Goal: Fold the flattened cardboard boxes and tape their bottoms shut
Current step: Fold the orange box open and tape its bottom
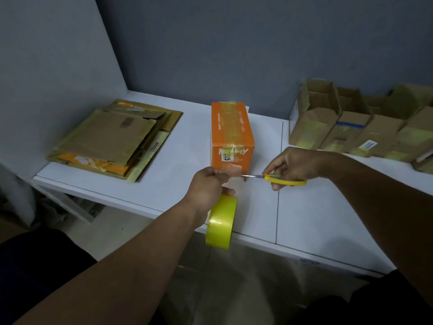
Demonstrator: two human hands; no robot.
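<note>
Here, you work at a white table (304,219) that stands against a grey wall, with a grey panel closing its left side. The top is made of two boards, and the seam between them runs away from you, between your hands.

The near edge of the table passes under your left wrist, and the tape roll (221,221) hangs partly over this edge. There is bare table around both hands and on both sides of the box (232,137). To the left of your left hand (206,186), farther back, lies a stack (112,139) of flat boxes. Beyond your right hand (297,165), to the right, folded boxes (351,127) stand in a row along the wall.

The orange box stands just beyond your hands. Its long axis points away from you to the wall, and a short end faces you. A tape strip runs along the top and down this near end.

Your left hand grips the roll and pinches the tape close to the box. Your right hand grips the yellow scissors (281,179), with the blades pointing to the left hand. I cannot tell if the blades are apart.
</note>
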